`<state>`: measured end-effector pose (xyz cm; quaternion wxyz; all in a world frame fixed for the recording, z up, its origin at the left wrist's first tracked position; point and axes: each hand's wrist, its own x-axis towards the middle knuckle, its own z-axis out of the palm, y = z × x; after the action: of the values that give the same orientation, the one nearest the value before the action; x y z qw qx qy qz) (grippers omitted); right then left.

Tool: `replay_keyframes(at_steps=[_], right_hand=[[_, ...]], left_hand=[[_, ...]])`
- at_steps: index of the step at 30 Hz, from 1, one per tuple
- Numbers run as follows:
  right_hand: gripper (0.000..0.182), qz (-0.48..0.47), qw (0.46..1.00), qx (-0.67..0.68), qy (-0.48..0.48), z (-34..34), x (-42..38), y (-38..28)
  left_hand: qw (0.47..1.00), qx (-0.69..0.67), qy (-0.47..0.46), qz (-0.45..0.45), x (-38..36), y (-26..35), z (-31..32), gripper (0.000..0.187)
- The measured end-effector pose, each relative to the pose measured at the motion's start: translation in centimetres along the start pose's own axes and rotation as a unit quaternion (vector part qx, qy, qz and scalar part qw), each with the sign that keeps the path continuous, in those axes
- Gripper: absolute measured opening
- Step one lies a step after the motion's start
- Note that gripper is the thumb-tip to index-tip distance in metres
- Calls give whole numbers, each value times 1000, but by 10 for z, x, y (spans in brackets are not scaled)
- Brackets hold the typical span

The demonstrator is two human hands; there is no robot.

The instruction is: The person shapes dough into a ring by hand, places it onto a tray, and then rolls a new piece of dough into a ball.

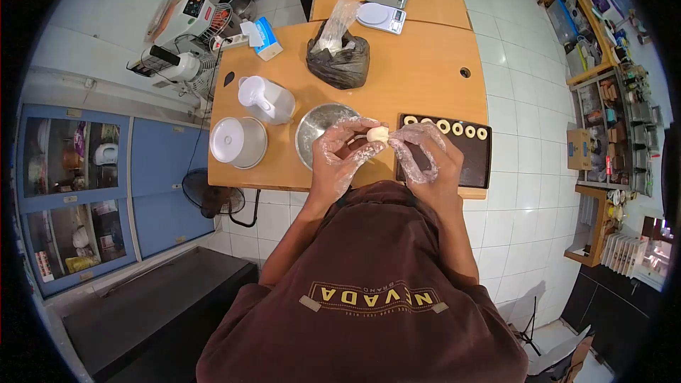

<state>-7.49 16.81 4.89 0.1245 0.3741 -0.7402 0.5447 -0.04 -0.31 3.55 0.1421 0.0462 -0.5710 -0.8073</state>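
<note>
A small pale piece of dough (378,135) is held between my two hands above the table's front edge. My left hand (346,150) pinches it from the left, in front of a metal bowl (309,130). From the right, my right hand (429,153) touches the dough with its fingertips. Both hands are coated in white flour or wear clear gloves; which one I cannot tell. Under and beyond my right hand lies a dark tray (477,163) with a row of several dough rings (457,128) along its far side.
Left of the bowl stand a white pitcher (269,99) and a round white container (239,142). Farther back are a black plastic bag (340,64), a blue box (267,40) and a white scale (381,18). A fan (213,193) stands left of the table.
</note>
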Motion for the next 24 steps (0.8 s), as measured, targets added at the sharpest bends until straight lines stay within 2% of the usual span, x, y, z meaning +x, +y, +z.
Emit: replay_keyframes(at_steps=[7, 10, 13, 22, 24], right_hand=[[32, 22, 999, 41, -15, -1, 2, -4], [33, 77, 994, 82, -17, -5, 5, -12], [36, 7, 998, 49, -24, -6, 1, 4], [35, -13, 999, 5, -53, -7, -3, 5], [43, -12, 998, 9, -58, -5, -7, 10]], left_hand=[[1000, -5, 5, -25, -1, -1, -6, 32], [1000, -17, 12, -22, -1, -5, -10, 32], [999, -5, 7, -41, -2, -4, -11, 32], [997, 26, -9, -72, -2, 0, -8, 31], [997, 31, -15, -67, -1, -1, -7, 31]])
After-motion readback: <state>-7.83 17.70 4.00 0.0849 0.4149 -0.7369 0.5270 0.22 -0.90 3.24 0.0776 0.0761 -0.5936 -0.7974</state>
